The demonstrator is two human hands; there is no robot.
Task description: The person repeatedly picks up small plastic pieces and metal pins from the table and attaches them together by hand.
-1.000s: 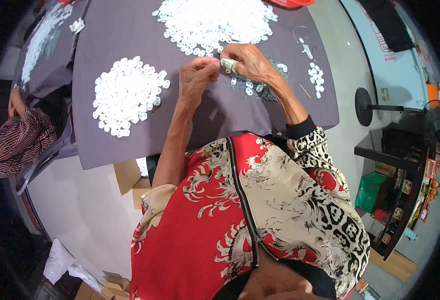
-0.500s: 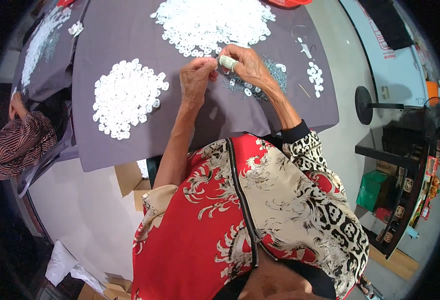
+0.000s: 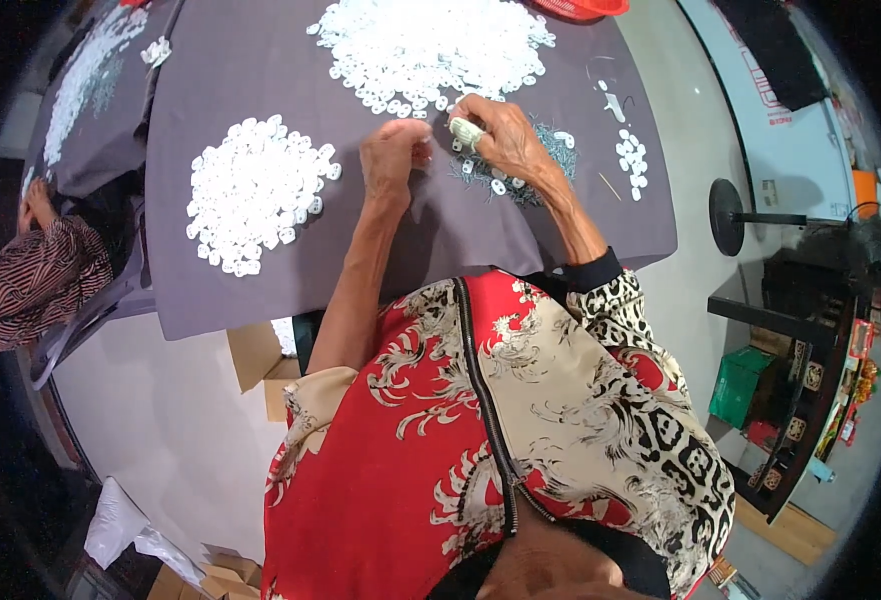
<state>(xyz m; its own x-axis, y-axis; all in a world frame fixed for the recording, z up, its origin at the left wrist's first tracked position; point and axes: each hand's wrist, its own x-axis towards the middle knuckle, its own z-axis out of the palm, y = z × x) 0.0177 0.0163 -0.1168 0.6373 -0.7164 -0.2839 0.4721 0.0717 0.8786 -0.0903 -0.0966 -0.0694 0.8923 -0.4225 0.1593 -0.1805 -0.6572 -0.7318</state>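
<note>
My left hand (image 3: 393, 160) is raised above the grey-covered table, its fingers closed in a pinch; a small white piece seems to be at the fingertips, too blurred to name. A short gap away, my right hand (image 3: 509, 140) is closed, a pale ribbed cover (image 3: 467, 132) on one digit; anything in its fingertips is hidden. Beneath it spreads a heap of thin grey-green strips (image 3: 559, 150) with several small white pieces among them. Left of my left hand lies a pile of small white plastic pieces with holes (image 3: 256, 195). A larger pile of them (image 3: 431, 50) covers the far side.
A small group of white pieces (image 3: 632, 165) and a thin stick (image 3: 611, 186) lie at the right of the table (image 3: 291, 300). A red basket (image 3: 586, 8) stands at the far edge. Another person's hand (image 3: 38, 205) is at a table on the left. Cardboard boxes (image 3: 251, 360) sit below.
My hands were together at the fingertips and have moved apart. The right hand has shifted slightly to the right; the left has stayed nearly in place.
</note>
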